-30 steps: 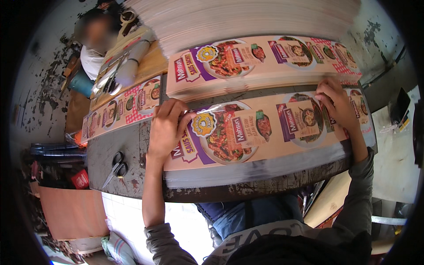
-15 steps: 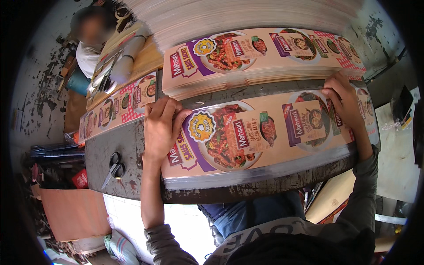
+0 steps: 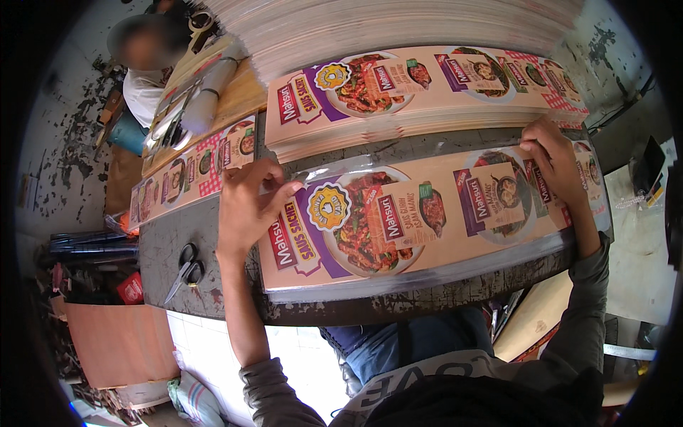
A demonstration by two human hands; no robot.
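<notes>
In front of me on the dark table lies a stack of long printed food banners (image 3: 441, 249) in clear plastic sleeves. The clear film shows past the near edge and at the far left corner. My left hand (image 3: 245, 206) is at the stack's left end, its thumb over the corner and apart from the curled forefinger; no hold shows. At the far edge, towards the right, the thumb and fingers of my right hand (image 3: 551, 156) are pinched together at the sleeve's rim. Behind it stands a thicker stack of the same banners (image 3: 388, 132).
Black-handled scissors (image 3: 186, 274) lie on the worn table (image 3: 213, 295) at the left. Another printed banner (image 3: 192, 167) is beyond them, beside a wooden board (image 3: 242, 89) with rolled plastic (image 3: 206, 96). A tall sheet pile (image 3: 398, 28) rises at the back. A person (image 3: 139, 92) is at far left.
My left hand has shifted slightly left, and its thumb and forefinger have come apart. The top banner's left end lies a little differently. My right hand has barely moved.
</notes>
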